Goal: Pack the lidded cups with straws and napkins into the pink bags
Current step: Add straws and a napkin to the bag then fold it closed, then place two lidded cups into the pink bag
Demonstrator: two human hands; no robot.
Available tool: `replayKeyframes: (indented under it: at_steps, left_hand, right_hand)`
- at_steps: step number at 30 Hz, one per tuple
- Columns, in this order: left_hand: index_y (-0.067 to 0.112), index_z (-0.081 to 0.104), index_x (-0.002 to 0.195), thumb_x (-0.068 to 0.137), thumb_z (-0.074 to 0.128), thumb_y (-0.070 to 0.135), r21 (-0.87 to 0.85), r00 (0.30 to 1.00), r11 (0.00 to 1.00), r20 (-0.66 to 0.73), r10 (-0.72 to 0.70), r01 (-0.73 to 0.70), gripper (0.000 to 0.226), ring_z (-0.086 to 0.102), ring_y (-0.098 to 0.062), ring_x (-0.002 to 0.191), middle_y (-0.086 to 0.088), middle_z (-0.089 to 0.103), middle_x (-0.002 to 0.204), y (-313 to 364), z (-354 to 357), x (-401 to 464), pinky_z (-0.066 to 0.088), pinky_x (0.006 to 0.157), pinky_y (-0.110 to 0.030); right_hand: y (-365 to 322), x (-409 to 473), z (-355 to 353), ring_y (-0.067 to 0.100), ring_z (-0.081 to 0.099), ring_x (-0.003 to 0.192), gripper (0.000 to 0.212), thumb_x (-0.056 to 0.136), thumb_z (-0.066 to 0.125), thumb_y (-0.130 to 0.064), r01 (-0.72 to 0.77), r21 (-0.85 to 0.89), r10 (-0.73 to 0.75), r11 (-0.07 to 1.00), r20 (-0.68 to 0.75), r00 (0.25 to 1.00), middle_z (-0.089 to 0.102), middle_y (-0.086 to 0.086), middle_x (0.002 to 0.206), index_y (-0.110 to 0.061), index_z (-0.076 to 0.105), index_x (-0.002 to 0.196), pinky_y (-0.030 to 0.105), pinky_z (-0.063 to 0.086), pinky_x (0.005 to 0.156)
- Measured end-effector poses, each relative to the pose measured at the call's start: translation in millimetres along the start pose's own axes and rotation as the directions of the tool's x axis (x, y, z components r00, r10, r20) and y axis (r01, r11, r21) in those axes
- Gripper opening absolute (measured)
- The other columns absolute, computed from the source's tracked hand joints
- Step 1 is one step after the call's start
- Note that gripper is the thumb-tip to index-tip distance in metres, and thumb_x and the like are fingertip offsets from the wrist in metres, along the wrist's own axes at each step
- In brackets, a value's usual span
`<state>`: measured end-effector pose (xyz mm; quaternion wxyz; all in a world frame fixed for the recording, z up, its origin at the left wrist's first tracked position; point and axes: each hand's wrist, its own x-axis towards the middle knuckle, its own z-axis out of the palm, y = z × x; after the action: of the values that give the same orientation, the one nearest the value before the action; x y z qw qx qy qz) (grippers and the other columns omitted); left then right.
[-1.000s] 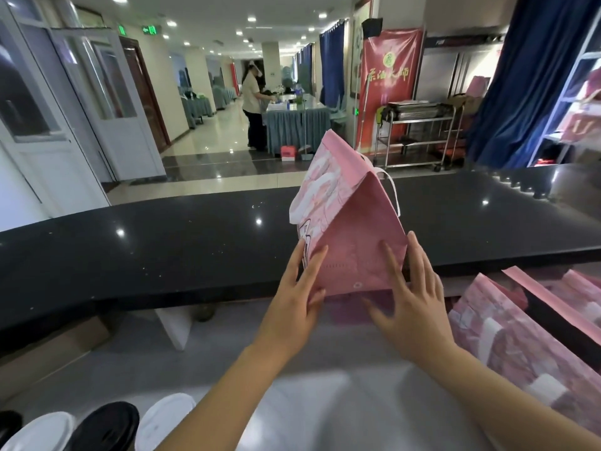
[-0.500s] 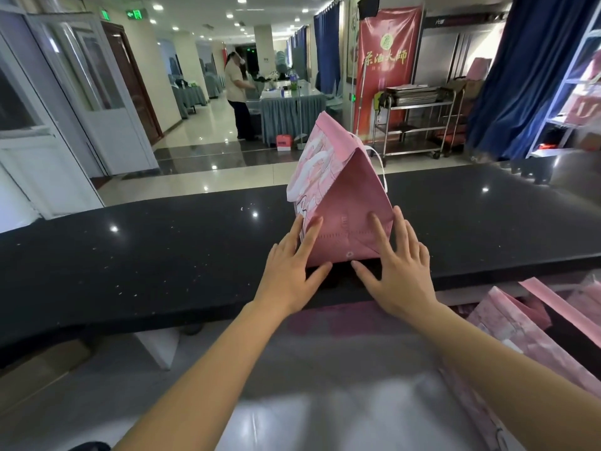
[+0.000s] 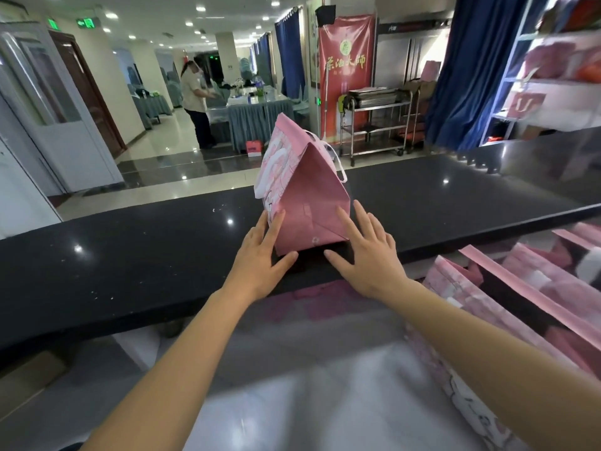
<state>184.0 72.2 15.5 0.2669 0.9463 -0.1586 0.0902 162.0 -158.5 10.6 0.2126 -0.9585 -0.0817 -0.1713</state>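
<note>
The left hand (image 3: 263, 255) and right hand (image 3: 366, 252) lie flat with fingers straight, pressing the near lower corners of a pink bag (image 3: 309, 196) from either side. The bag stands upright between them on the near edge of a black counter (image 3: 130, 255), its top pinched shut. More pink bags (image 3: 507, 307) are stacked near right; a metal trolley (image 3: 374, 122) and a red banner (image 3: 346, 70) stand far behind.

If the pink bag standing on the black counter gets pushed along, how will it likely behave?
The pink bag looks like creased paper that holds its own shape, so probably fairly stiff. It narrows to a closed top over a wider base, so tipping seems unlikely. The black counter is glossy, so it would probably slide easily between the left hand and right hand.
</note>
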Motion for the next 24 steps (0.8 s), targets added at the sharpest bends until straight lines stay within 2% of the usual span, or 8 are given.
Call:
replayKeyframes:
  at_steps: [4,8,10,13,15,19,22,24]
  left_hand:
    - [0.059,-0.005,0.148,0.093,0.061,0.045,-0.112,0.999,0.994,-0.043,-0.005,0.0,0.087,-0.004,-0.021,0.152,0.01,-0.018,0.164,24,-3,-27,0.012,0.121,-0.048]
    - [0.058,0.007,0.149,0.09,0.067,0.038,-0.227,0.991,0.968,-0.099,0.09,-0.111,0.086,0.001,-0.01,0.15,0.013,-0.008,0.164,61,21,-65,0.012,0.12,-0.039]
    - [0.06,0.01,0.147,0.09,0.068,0.036,-0.317,0.991,0.939,-0.046,0.129,-0.137,0.085,0.003,-0.003,0.149,0.016,-0.005,0.163,83,40,-79,0.012,0.118,-0.035]
    - [0.062,0.01,0.146,0.09,0.068,0.038,-0.384,0.983,0.917,0.092,0.16,-0.113,0.083,0.003,-0.005,0.15,0.02,-0.004,0.163,115,71,-84,0.015,0.12,-0.04]
    - [0.06,0.011,0.147,0.089,0.067,0.042,-0.398,0.966,0.913,0.193,0.175,-0.086,0.082,0.0,-0.008,0.151,0.022,-0.006,0.162,136,89,-80,0.016,0.122,-0.047]
    - [0.051,0.011,0.151,0.088,0.065,0.049,-0.357,0.935,0.932,0.306,0.177,-0.06,0.084,-0.003,-0.014,0.152,0.016,-0.003,0.164,178,122,-57,0.014,0.122,-0.053]
    - [0.042,0.017,0.152,0.081,0.062,0.064,-0.324,0.948,0.946,0.298,0.111,-0.009,0.087,0.011,-0.023,0.15,0.001,0.016,0.163,207,143,-28,0.021,0.119,-0.054]
    - [0.035,0.017,0.154,0.083,0.063,0.06,-0.368,0.952,0.924,0.305,0.018,0.1,0.088,0.019,-0.023,0.148,0.0,0.022,0.161,222,151,-9,0.027,0.118,-0.052]
  right_hand:
    - [9,-42,-38,0.024,0.004,0.154,0.072,0.094,0.047,-0.061,-0.035,0.023,0.034,0.999,0.049,0.998,-0.002,-0.006,0.168,-0.041,0.015,0.155,0.052,0.014,0.122]
    - [34,-104,-81,0.022,0.017,0.151,0.066,0.093,0.056,-0.055,-0.13,0.016,0.129,0.991,0.044,0.991,0.015,-0.003,0.166,-0.036,0.033,0.151,0.047,0.017,0.121]
    - [52,-135,-103,0.022,0.026,0.148,0.061,0.091,0.059,-0.052,-0.182,-0.02,0.182,0.983,0.015,0.983,0.027,-0.002,0.161,-0.034,0.042,0.147,0.046,0.023,0.119]
    - [80,-172,-138,0.026,0.042,0.137,0.054,0.088,0.06,-0.05,-0.294,-0.071,0.292,0.953,-0.041,0.955,0.046,-0.001,0.149,-0.032,0.054,0.138,0.05,0.035,0.111]
    - [97,-191,-156,0.028,0.049,0.131,0.05,0.086,0.066,-0.045,-0.37,-0.073,0.364,0.926,-0.085,0.928,0.052,-0.001,0.144,-0.028,0.06,0.133,0.051,0.039,0.108]
    - [121,-222,-173,0.025,0.059,0.117,0.047,0.086,0.073,-0.043,-0.448,-0.086,0.435,0.89,-0.135,0.89,0.061,-0.004,0.133,-0.029,0.065,0.129,0.045,0.046,0.096]
    - [135,-236,-178,0.029,0.065,0.11,0.046,0.084,0.077,-0.033,-0.48,-0.064,0.472,0.875,-0.108,0.875,0.065,-0.002,0.129,-0.028,0.066,0.128,0.047,0.052,0.089]
    - [143,-239,-182,0.03,0.067,0.103,0.045,0.082,0.078,-0.027,-0.484,-0.037,0.477,0.874,-0.112,0.872,0.068,0.001,0.122,-0.026,0.068,0.126,0.047,0.054,0.085]
